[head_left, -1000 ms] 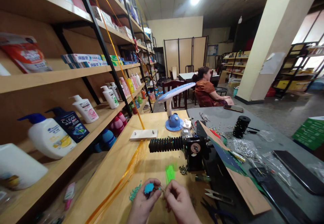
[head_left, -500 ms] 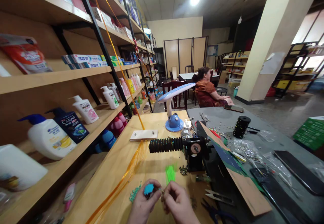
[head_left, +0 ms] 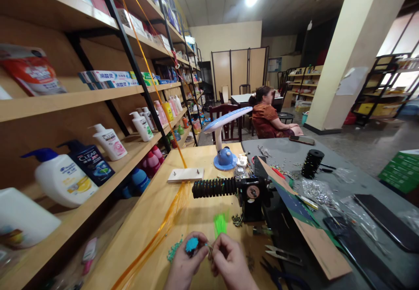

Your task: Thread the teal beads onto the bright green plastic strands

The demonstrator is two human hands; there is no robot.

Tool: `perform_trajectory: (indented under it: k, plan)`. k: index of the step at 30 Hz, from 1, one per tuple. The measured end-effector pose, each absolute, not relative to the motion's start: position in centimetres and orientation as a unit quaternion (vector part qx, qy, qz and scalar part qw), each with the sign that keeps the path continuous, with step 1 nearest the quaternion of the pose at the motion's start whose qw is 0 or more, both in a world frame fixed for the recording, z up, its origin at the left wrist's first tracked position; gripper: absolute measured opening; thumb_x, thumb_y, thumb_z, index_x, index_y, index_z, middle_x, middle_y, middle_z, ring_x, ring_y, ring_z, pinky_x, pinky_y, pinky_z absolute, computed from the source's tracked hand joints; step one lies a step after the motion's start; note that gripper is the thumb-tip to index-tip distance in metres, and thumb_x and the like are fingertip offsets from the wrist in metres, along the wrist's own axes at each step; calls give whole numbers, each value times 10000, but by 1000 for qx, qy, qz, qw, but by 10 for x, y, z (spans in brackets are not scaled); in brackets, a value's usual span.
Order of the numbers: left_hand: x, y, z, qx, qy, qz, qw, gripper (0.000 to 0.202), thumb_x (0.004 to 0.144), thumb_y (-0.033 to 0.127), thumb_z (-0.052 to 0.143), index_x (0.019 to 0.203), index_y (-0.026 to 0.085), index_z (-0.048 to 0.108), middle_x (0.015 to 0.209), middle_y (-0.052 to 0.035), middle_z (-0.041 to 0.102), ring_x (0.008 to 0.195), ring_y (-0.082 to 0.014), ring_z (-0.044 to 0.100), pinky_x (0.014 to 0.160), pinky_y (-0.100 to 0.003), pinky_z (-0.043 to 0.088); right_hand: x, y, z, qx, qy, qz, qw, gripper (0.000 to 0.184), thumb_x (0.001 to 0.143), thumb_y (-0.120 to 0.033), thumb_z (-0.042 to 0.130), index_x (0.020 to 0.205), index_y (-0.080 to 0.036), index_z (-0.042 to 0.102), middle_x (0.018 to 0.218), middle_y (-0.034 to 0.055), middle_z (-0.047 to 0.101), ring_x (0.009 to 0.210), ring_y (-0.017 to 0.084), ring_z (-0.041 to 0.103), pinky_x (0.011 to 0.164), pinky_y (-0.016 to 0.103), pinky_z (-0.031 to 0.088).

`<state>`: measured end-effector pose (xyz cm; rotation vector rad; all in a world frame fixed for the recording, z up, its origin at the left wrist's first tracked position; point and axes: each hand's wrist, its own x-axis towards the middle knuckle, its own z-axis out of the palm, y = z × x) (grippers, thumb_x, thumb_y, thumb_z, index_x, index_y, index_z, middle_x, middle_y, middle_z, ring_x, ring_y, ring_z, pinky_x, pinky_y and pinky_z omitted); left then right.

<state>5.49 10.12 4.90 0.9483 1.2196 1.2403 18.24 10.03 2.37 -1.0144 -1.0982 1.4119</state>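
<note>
Low in the view, my left hand (head_left: 186, 259) is closed around a small dark piece with a bright blue tuft-like top (head_left: 192, 244). Its thumb and forefinger come together at a tiny thin piece (head_left: 209, 250) too small to name. My right hand (head_left: 231, 261) pinches at the same spot, its fingertips almost touching the left ones. Just beyond the right hand lies a bundle of bright green strands (head_left: 220, 224). Small turquoise bits (head_left: 173, 251) are scattered on the wooden table beside my left hand.
A black ribbed roller on a clamp stand (head_left: 214, 188) stands ahead, near a blue desk lamp (head_left: 225, 159). Orange threads (head_left: 163, 224) run down the table's left. Snips (head_left: 283, 255) and pliers (head_left: 275, 272) lie right. Shelves with bottles (head_left: 65, 178) line the left; a person (head_left: 265, 117) sits beyond.
</note>
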Motion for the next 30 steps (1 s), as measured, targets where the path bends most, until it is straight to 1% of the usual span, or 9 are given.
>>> perform_trajectory:
  k: [2, 5, 6, 8, 10, 12, 19, 25, 30]
  plan:
    - [54, 103, 48, 418, 522, 527, 525, 538, 557, 558, 885, 808, 158, 628, 702, 3, 556, 574, -94, 404, 499, -194, 301, 183, 100, 24, -425, -466, 580, 515, 341, 780, -463, 636, 691, -183, 465, 530, -26, 495, 433, 90, 467, 426, 195, 389]
    - [50, 105, 50, 447, 527, 519, 504, 543, 537, 588, 878, 762, 155, 639, 715, -27, 598, 652, -152, 515, 582, -225, 412, 184, 100, 26, -436, -498, 553, 506, 316, 793, -436, 606, 675, -184, 456, 546, -21, 489, 443, 96, 474, 436, 202, 386]
    - [49, 106, 52, 456, 525, 510, 507, 539, 540, 591, 874, 752, 153, 640, 714, -33, 606, 672, -168, 535, 610, -236, 436, 185, 99, 27, -440, -511, 541, 502, 311, 794, -429, 600, 667, -185, 453, 557, -15, 494, 453, 100, 480, 441, 205, 385]
    - [47, 106, 56, 470, 520, 497, 512, 493, 592, 560, 862, 771, 154, 646, 737, -38, 616, 712, -180, 551, 664, -245, 460, 186, 99, 27, -449, -529, 517, 501, 314, 796, -431, 588, 653, -190, 445, 563, -10, 491, 461, 102, 477, 445, 207, 374]
    - [46, 106, 58, 473, 517, 496, 512, 454, 628, 528, 856, 794, 157, 653, 755, -35, 617, 725, -174, 547, 684, -239, 461, 186, 100, 25, -454, -529, 507, 506, 323, 803, -448, 580, 652, -194, 449, 537, -19, 471, 447, 101, 458, 441, 210, 360]
    - [47, 104, 60, 469, 518, 499, 513, 458, 620, 525, 863, 795, 157, 655, 746, -27, 609, 708, -163, 535, 671, -232, 453, 185, 101, 23, -455, -518, 511, 514, 325, 809, -459, 576, 659, -196, 456, 508, -30, 452, 430, 101, 440, 435, 212, 351]
    - [54, 100, 58, 425, 536, 528, 502, 532, 568, 583, 871, 810, 167, 644, 738, -12, 594, 637, -132, 495, 525, -203, 341, 186, 99, 28, -437, -513, 532, 513, 292, 809, -413, 602, 678, -186, 472, 527, -26, 473, 453, 94, 454, 456, 202, 370]
    - [53, 105, 54, 430, 543, 517, 503, 560, 526, 603, 879, 771, 159, 641, 664, -5, 566, 603, -138, 499, 526, -215, 355, 183, 101, 26, -436, -506, 530, 523, 285, 809, -413, 581, 683, -186, 463, 549, -9, 496, 459, 105, 481, 446, 205, 381]
    - [54, 104, 52, 422, 540, 523, 506, 553, 544, 589, 878, 799, 155, 650, 690, -6, 576, 597, -126, 493, 531, -215, 359, 182, 100, 21, -430, -494, 536, 533, 306, 805, -435, 596, 680, -190, 461, 522, -25, 473, 439, 98, 455, 435, 200, 370]
